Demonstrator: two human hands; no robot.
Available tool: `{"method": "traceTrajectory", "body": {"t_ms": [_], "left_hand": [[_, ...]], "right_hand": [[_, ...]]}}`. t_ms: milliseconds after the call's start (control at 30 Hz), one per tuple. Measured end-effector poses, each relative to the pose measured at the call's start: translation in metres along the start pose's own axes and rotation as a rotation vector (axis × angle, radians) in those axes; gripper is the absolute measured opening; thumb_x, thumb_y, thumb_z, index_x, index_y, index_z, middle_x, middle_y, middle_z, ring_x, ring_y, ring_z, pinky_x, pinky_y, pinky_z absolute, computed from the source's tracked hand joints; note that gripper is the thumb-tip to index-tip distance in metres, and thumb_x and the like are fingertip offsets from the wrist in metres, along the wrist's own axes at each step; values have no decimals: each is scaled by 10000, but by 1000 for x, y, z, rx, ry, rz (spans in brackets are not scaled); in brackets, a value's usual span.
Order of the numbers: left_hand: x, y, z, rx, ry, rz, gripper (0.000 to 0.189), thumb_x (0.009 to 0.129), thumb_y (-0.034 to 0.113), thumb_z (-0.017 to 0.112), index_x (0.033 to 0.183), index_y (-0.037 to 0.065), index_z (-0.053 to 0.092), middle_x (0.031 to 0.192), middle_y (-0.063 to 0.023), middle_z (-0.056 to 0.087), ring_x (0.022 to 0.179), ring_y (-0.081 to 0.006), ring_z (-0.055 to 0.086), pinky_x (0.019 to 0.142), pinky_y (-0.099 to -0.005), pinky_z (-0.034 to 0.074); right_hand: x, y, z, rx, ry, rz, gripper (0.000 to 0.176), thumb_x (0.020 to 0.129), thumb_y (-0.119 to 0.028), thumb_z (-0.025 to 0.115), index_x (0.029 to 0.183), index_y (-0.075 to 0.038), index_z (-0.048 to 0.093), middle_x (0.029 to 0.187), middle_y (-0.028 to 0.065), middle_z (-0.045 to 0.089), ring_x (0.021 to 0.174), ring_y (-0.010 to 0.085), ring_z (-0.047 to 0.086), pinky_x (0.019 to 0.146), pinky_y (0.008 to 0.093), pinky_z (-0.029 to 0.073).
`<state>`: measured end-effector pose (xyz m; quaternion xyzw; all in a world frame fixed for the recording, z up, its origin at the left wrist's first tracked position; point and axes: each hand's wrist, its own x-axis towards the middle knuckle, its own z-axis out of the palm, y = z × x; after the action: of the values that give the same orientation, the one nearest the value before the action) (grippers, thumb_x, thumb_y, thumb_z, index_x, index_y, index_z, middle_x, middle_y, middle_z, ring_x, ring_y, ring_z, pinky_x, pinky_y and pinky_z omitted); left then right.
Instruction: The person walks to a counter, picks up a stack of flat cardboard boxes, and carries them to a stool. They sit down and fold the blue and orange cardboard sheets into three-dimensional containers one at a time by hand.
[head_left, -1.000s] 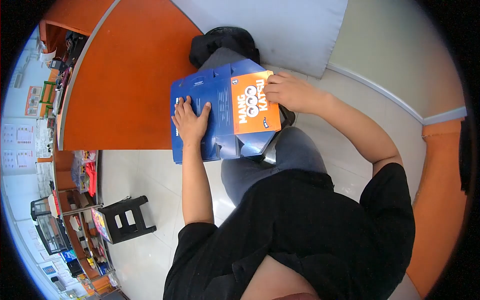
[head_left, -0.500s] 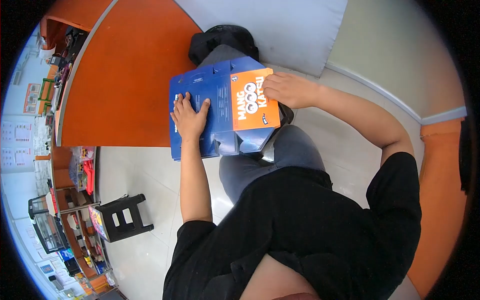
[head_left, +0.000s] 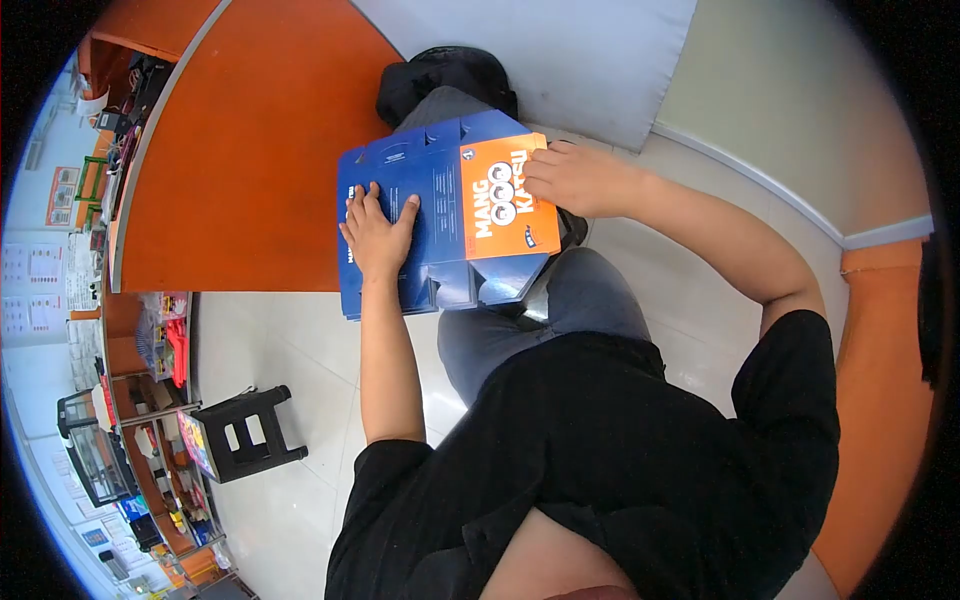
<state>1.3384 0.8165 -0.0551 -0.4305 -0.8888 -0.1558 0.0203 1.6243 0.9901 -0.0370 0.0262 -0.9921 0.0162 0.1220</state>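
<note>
Pale glossy floor tiles below, a curved orange counter with a grey edge just beyond the left fingertips, and a white wall panel past the right knuckles. The flattened carton lies across the seated person's lap, under both hands. The left hand lies flat and open on its blue side, fingers close together and pointing away from the body, thumb splayed toward the carton's middle; it presses and grips nothing. The right hand is bent over the outer edge of the orange panel, with fingertips on the printed face at the top corner, pinching the edge; whether any fingers wrap behind cannot be told. The carton is thin printed cardboard, smooth and matt, creased into flat rectangular panels, with cut tabs and flaps along the edges near and far from the body. White lettering and round ring marks show on the orange face; small print under the left palm is unreadable. The lower flaps fold out of sight over grey trousers. A black bag sits beyond the carton, half hidden by it. A black plastic stool stands well behind the left wrist. Cluttered shelves at the frame's left rim are warped and too small to read.
</note>
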Motion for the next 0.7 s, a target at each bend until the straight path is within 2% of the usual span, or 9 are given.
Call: {"method": "traceTrajectory", "body": {"t_ms": [100,300,400,500,600,700], "left_hand": [[0,1,-1,-3,-4,-5,845,850,631,583,1470,81,419,1576,-151,307,1486,-316,207,1203,-484,113],[0,2,-5,-20,-25,-17,846,845,615,600,1477,87,407,1582,-131,297,1496,-296,184,1212,-489,80],[0,1,-3,-14,-18,-15,847,844,614,602,1475,84,409,1580,-135,300,1494,-303,186,1211,-489,81],[1,-2,1,-7,-10,-8,844,844,614,603,1472,81,415,1578,-139,303,1490,-313,191,1211,-489,83],[1,-2,1,-15,-9,-1,843,844,614,602,1468,77,420,1578,-140,302,1486,-318,196,1210,-489,84],[0,1,-2,-25,-17,0,842,845,612,601,1468,76,419,1579,-141,300,1486,-318,198,1209,-490,85]], "right_hand": [[-5,4,10,-32,87,-32,182,918,-163,484,1016,-41,577,1081,85,573,1076,244,550,879,376,448],[-19,7,9,56,121,-30,204,895,-141,496,1061,-52,574,1142,96,578,1121,267,538,930,392,429],[-34,13,20,183,139,60,244,874,-110,516,1105,-67,579,1161,91,585,1133,275,537,949,398,418],[-39,8,18,112,295,126,271,854,-79,533,1117,-87,602,1151,83,591,1116,271,546,945,401,423],[-31,-2,10,194,260,94,267,819,-4,580,1061,-99,640,1078,74,606,1039,267,573,943,403,434],[-25,1,17,171,303,36,242,813,-13,603,1028,-114,654,1078,59,608,999,256,584,903,389,445]]}}
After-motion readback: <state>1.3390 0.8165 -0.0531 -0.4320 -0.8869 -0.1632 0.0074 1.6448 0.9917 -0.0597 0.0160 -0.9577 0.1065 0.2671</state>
